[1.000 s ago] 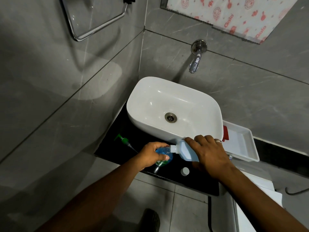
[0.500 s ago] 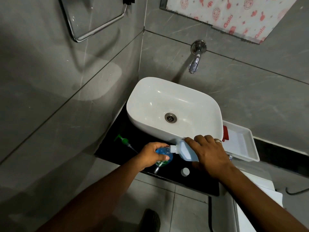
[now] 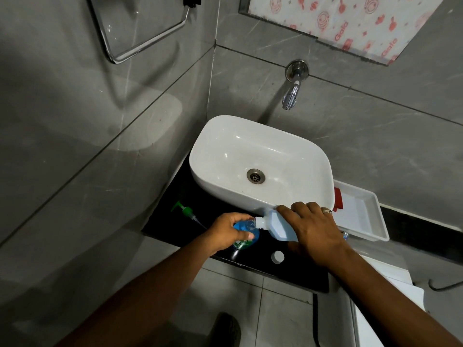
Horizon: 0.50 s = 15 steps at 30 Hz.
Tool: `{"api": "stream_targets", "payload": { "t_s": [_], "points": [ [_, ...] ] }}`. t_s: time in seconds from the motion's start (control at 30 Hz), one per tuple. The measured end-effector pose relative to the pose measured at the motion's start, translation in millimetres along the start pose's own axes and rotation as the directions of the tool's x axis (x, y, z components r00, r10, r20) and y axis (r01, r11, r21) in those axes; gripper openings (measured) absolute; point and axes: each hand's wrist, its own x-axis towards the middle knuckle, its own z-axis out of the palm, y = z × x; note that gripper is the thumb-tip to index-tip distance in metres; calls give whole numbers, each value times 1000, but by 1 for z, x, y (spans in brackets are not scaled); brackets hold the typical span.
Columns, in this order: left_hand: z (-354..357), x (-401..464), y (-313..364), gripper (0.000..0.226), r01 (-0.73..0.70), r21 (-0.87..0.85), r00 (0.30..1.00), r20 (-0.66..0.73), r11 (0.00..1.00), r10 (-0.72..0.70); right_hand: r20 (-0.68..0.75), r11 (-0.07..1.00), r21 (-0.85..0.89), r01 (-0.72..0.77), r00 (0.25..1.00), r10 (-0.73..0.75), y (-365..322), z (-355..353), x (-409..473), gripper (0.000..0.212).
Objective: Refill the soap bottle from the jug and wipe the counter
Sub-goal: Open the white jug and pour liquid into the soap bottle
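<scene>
A small clear soap bottle holding blue liquid stands on the black counter in front of the basin. My left hand grips it around the neck. My right hand holds a white jug tipped on its side, its spout pressed to the bottle's mouth. Left of the bottle, the green pump head with its tube lies on the counter. A round white cap rests near the counter's front edge.
A white basin sits on the counter under a chrome wall tap. To the right stands a white tray with a red item at its left end. Grey tiled walls close in left and behind.
</scene>
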Motion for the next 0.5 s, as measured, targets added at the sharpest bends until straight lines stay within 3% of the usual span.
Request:
{"api": "stream_targets", "payload": {
  "t_s": [0.5],
  "points": [
    [0, -1, 1, 47, -14, -18, 1000, 6, 1000, 14, -27, 998, 59, -19, 999, 21, 2, 13, -3, 87]
  ]
}}
